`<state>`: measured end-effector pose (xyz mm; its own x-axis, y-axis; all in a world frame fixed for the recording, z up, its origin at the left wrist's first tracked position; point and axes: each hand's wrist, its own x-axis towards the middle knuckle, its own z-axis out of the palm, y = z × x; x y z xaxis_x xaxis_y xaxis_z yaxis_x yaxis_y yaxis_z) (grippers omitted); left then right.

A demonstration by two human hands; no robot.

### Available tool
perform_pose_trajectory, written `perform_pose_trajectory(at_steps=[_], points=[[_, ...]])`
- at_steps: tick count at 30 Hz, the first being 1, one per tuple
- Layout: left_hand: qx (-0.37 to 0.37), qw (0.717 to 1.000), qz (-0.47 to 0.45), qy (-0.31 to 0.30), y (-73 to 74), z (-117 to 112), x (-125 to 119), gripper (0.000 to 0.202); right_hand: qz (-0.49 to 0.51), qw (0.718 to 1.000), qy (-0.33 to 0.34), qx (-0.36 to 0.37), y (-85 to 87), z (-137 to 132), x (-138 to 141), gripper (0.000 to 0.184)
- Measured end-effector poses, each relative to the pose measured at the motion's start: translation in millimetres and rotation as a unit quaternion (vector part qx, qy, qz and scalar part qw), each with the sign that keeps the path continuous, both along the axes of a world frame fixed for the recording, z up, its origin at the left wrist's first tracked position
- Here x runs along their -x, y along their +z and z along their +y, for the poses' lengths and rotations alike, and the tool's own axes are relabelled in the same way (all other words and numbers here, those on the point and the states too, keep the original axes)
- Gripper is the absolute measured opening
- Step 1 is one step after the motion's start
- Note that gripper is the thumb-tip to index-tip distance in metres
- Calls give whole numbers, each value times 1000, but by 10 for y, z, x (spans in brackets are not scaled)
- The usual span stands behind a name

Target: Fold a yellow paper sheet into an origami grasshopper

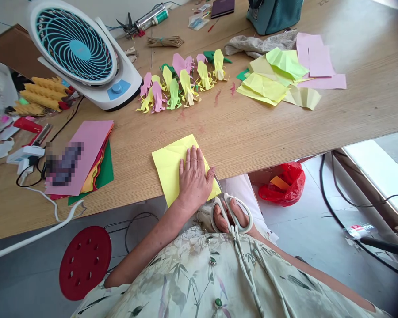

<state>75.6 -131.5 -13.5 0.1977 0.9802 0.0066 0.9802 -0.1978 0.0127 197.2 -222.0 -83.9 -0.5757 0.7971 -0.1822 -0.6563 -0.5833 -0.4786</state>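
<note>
A folded yellow paper sheet (170,165) lies at the near edge of the wooden table (252,128). My left hand (195,176) lies flat on its right half, fingers stretched out and together, pressing it down. Just below the table edge, my right hand (230,216) has its fingers through the white handles of a pair of scissors (230,212), whose blades point up at the paper's right edge.
A row of folded yellow, pink and green paper figures (182,81) stands mid-table. A white and teal fan (82,53) is at the back left, a stack of coloured sheets (86,159) at the left, loose yellow and pink sheets (278,75) at the right. A red stool (85,261) stands below.
</note>
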Motion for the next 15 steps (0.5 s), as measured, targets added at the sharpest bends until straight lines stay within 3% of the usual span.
perform_pose_trajectory(at_steps=[15], points=[[0,1000,-9,-17,4,-133,-8,69,-7,999,22,-34,-32,-34,-59,58]])
